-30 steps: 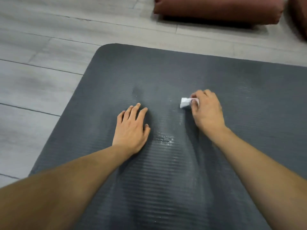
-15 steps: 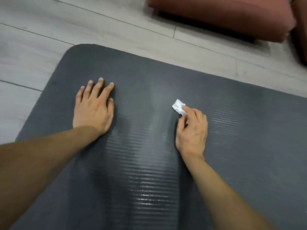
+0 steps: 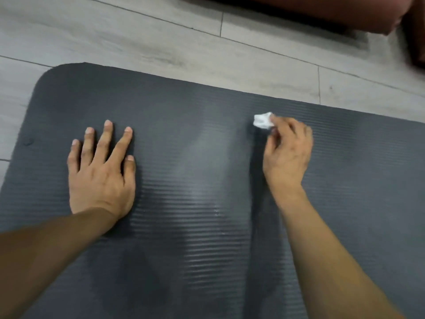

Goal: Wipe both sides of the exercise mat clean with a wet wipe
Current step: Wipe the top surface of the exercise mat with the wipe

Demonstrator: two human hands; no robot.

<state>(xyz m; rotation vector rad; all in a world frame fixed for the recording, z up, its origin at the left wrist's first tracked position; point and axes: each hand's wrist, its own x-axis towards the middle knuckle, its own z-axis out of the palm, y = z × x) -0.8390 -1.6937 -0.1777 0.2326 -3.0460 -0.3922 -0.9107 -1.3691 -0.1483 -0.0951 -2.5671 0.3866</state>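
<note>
Grip, right hand point(image 3: 287, 155): fingers are curling round and pinching a crumpled white wet wipe point(image 3: 262, 121), pressing it onto the mat; slightly blurred.
Grip, left hand point(image 3: 101, 171): holding nothing; it is lying palm down with fingers straight and spread.
Head view, exercise mat point(image 3: 207, 157): dark grey, ribbed, lying flat on the floor point(image 3: 161, 42); wipe is sitting near the mat's far edge, left hand near its far-left rounded corner.
Surface: a glossy streak is showing between the hands.
Surroundings: a reddish-brown cushion point(image 3: 322, 12) is lying beyond the far edge.
</note>
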